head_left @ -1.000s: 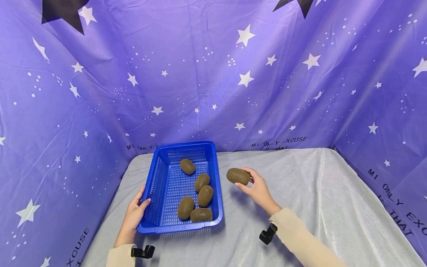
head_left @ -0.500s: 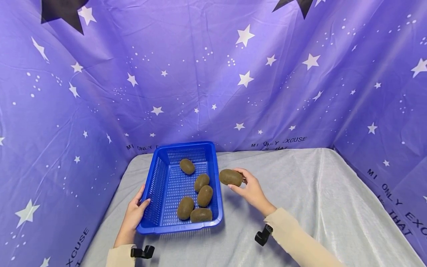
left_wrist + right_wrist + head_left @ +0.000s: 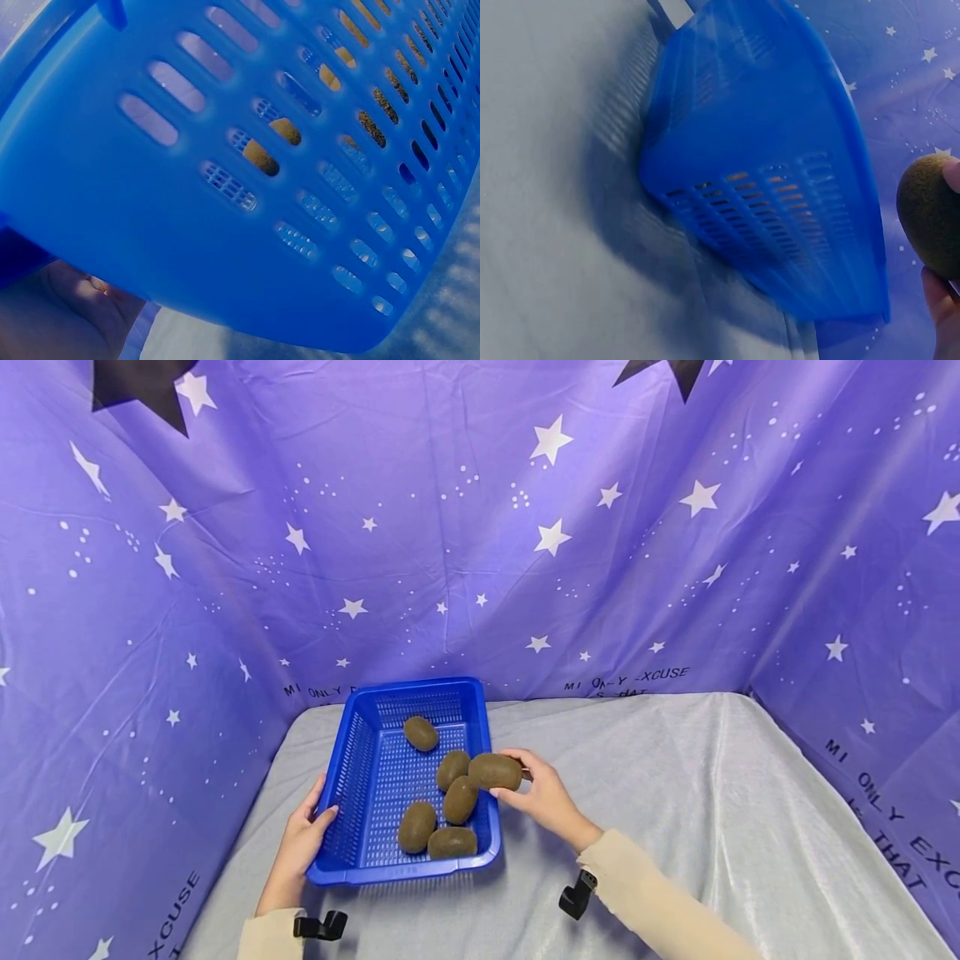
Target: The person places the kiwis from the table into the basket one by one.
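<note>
A blue plastic basket (image 3: 405, 870) with slotted walls stands on the cloth, several brown kiwis inside. My left hand (image 3: 302, 837) grips its left rim, thumb over the edge; in the left wrist view part of that hand (image 3: 82, 311) shows below the basket wall (image 3: 112, 195). In my right hand (image 3: 547, 797) a kiwi (image 3: 495, 772) is pinched between thumb and fingers, over the basket's right rim. It overlaps two kiwis inside, one of them the upper kiwi (image 3: 452, 770). In the right wrist view the held kiwi (image 3: 930, 214) appears beyond the basket's rim.
A grey-white cloth (image 3: 660, 777) covers the table. Purple star-printed fabric (image 3: 480, 527) hangs behind and at both sides. Inside the basket, one kiwi (image 3: 421, 734) lies near the back, and another kiwi (image 3: 453, 842) sits by the front wall.
My right hand has moved left with its kiwi, from the cloth beside the basket to over the right rim. The left hand and basket have stayed in place.
</note>
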Tool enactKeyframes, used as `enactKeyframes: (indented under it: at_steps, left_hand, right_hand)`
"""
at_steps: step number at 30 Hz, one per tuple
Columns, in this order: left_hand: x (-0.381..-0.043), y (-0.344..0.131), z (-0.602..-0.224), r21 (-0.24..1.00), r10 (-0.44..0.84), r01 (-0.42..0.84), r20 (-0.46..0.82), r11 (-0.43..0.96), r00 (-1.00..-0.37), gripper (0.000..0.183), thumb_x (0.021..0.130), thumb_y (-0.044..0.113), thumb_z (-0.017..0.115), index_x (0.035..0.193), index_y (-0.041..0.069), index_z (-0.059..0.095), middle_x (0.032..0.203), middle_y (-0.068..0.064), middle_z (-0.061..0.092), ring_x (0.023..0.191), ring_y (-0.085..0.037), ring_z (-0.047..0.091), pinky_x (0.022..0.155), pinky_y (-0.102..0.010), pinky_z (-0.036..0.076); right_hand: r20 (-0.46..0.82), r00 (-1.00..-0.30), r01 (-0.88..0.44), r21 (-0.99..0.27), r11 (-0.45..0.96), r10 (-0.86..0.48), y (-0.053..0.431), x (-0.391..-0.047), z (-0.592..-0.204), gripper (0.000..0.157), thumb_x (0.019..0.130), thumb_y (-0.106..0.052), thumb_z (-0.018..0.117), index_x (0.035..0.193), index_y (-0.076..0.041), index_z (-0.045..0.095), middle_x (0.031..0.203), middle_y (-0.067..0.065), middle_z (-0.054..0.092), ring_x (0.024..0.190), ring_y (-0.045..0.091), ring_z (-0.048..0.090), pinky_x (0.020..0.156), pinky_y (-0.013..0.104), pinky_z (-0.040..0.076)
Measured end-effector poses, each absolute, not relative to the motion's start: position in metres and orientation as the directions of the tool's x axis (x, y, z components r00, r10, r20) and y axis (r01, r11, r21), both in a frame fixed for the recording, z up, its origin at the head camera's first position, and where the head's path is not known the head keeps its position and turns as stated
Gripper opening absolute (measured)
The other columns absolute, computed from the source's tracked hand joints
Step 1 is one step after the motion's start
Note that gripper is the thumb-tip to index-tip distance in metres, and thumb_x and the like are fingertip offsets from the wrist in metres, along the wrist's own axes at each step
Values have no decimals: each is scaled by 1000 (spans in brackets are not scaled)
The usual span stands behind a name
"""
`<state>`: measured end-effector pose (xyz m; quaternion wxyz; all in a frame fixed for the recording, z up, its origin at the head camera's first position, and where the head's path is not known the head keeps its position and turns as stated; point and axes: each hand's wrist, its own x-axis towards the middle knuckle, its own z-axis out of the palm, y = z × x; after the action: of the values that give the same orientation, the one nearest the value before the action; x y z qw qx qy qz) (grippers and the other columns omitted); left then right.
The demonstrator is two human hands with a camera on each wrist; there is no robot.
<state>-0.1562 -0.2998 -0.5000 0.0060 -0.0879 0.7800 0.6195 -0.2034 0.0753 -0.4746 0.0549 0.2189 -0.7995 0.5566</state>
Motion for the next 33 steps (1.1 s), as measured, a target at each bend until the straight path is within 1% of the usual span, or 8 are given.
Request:
enactKeyframes:
  at_steps: [9,12,19,25,28,33]
  left_hand:
    - [-155,-300,-500,965,-130,-143,-117,221,-985,65,97,8,46,152,15,13,154,-15,20,100,11,43,79,-12,42]
    - [-155,-299,-500,968,-128,-131,-105,215,-986,65,97,8,47,152,13,13,154,-16,21,99,12,44,79,-12,42]
    - [-157,-297,-503,980,-120,-81,-60,180,-991,64,96,5,48,151,5,14,152,-21,22,98,11,48,77,-14,45]
    - [-156,-298,-502,982,-113,-79,-60,172,-992,64,96,6,47,151,5,13,152,-21,21,98,10,48,76,-15,46]
    - [-156,-298,-502,982,-114,-88,-70,169,-991,64,97,6,47,151,6,13,153,-19,20,98,10,48,77,-15,46]
    - [-156,-298,-501,980,-115,-100,-81,173,-990,64,97,5,46,152,9,12,154,-18,19,98,11,47,77,-15,45]
  right_hand:
    - [315,-874,-439,-840,319,-371,62,-200,-474,53,78,-19,77,124,-6,56,120,7,60,105,20,56,87,34,47]
    - [317,-856,-458,-831,315,-407,58,-199,-473,53,78,-21,77,125,-5,56,121,8,59,105,21,56,87,34,48]
    - [315,-808,-500,-813,298,-498,52,-197,-475,53,79,-22,76,125,-3,56,119,7,60,102,19,57,87,32,47]
    - [311,-790,-513,-808,289,-529,49,-196,-475,52,78,-18,78,123,-6,56,116,6,60,100,17,57,86,31,48]
    - [332,-785,-523,-807,273,-523,47,-197,-477,49,78,-12,76,122,-3,56,114,11,60,99,23,58,87,33,48]
    - [364,-789,-521,-824,224,-495,45,-198,-482,45,80,-1,71,121,5,53,112,21,60,99,38,57,88,41,48]
